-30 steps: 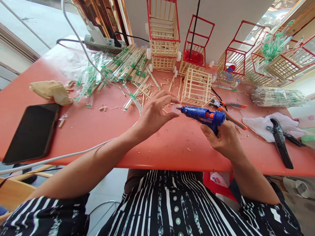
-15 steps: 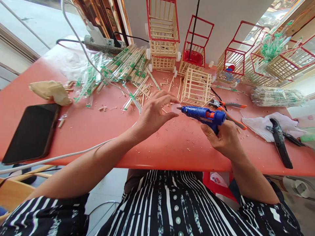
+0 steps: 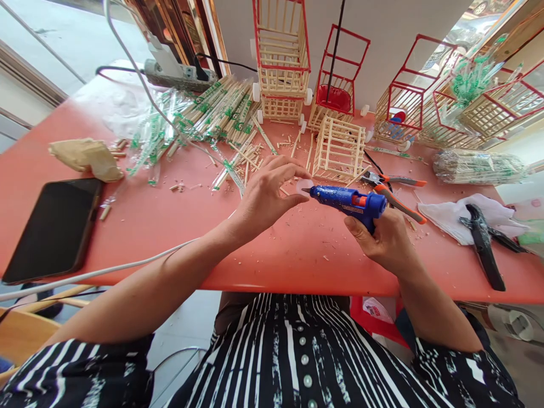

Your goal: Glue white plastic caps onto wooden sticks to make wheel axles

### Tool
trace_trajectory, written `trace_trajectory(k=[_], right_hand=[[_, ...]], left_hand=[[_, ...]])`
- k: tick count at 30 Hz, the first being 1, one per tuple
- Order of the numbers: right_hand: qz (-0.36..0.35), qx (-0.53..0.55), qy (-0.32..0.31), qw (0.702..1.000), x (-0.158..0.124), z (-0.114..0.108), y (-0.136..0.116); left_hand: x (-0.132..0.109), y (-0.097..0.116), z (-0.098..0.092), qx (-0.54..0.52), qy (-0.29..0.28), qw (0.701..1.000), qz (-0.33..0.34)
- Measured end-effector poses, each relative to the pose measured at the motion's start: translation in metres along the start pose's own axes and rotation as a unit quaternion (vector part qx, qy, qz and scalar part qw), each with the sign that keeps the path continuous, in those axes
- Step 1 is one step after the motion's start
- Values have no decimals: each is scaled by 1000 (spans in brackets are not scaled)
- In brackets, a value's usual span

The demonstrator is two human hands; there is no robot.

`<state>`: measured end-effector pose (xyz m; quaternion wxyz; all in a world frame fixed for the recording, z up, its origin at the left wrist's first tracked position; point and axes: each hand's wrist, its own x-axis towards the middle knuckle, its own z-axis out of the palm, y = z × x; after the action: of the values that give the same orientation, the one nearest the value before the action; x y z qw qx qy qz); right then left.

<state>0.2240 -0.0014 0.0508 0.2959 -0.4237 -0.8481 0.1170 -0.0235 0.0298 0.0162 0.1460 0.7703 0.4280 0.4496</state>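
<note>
My left hand [image 3: 266, 195] pinches a small round whitish disc [image 3: 302, 185] between thumb and fingers, above the red table. In my right hand [image 3: 389, 241] is a blue hot glue gun [image 3: 344, 201], its dark nozzle pointing left and lying against or just in front of the disc. Behind the gun sits a small open frame of wooden sticks [image 3: 339, 148]. Pliers with orange and grey handles [image 3: 399, 201] lie partly hidden behind the gun and my right hand.
Stick carts with red rims [image 3: 284, 69] stand along the back. Wrapped chopsticks [image 3: 225, 107] lie back left, near a power strip [image 3: 178, 75]. A phone [image 3: 53, 229] is at the left, a black clamp [image 3: 484, 246] at the right. A white cable [image 3: 127, 271] crosses the table's front left.
The glue gun and my right hand have shifted slightly left, bringing the nozzle farther over the disc. My left hand stays almost still.
</note>
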Motion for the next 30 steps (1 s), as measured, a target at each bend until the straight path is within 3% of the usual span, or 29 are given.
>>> trace_trajectory(k=[30], right_hand=[[10, -2, 5, 1000, 0, 0, -1]], left_hand=[[-1, 0, 0, 5, 5, 1000, 0]])
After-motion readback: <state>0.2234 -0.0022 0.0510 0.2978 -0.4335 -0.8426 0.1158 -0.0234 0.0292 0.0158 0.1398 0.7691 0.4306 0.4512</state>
